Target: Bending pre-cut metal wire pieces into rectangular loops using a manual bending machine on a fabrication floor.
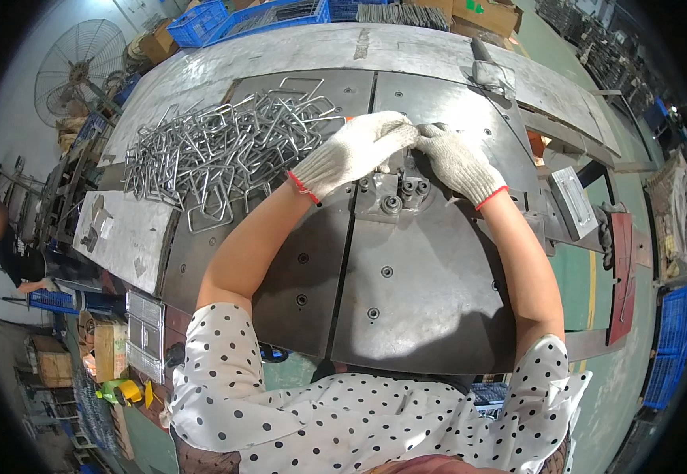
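Note:
Both my hands wear white knit gloves with red cuffs and meet over a small metal fixture [391,205] with several socket-head bolts, fixed on the steel table. My left hand [361,152] reaches in from the left, its fingers pressed together and pointing right. Close against its fingertips, my right hand [459,162] has its fingers curled in. Whatever lies between the fingers is hidden by the gloves. Left of my left hand spreads a heap of bent metal wire frames [221,150], shiny and tangled; a bit of orange shows beside the left glove.
The dark steel tabletop [430,308] has a seam and bolt holes. A wrapped cylindrical object [493,77] lies at the far right of it. Blue crates [268,17] line the back. A grey metal box [572,203] stands off the right edge. Another person [23,253] is at far left.

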Motion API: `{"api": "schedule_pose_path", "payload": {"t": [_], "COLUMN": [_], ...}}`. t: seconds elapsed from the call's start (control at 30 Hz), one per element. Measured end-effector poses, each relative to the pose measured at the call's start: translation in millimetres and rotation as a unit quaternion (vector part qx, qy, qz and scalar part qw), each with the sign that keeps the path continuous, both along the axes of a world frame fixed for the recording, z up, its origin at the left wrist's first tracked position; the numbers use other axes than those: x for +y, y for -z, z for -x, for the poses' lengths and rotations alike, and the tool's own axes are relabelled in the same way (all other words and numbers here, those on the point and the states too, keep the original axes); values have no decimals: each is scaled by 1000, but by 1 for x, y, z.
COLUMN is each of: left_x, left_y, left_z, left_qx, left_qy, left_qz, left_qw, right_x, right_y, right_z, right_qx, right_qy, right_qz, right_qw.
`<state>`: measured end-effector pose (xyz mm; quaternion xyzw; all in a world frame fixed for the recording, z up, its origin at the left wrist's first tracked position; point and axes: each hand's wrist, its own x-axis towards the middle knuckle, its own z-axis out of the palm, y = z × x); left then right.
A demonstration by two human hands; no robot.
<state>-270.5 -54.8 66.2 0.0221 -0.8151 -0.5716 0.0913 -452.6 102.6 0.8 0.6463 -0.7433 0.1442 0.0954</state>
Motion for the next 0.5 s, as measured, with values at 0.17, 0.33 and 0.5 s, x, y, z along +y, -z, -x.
{"api": "schedule_pose_path", "payload": {"t": [0.17,0.33,0.5], "left_x": [3,3,1], "left_y": [-4,-6,-3], "left_z": [-2,-2,0], "left_qx": [-15,-22,-17], "left_qy": [2,-2,2], "left_qz": [-17,-8,-14], "left_qw": [1000,1000,1000], "right_x": [-3,-2,2], "right_y": [6,5,-1], "right_z": [4,3,-1], "right_qx": [19,5,9], "right_qy": [2,6,-2], "right_qz": [-5,-9,3], "right_qw": [1000,1000,1000]}}
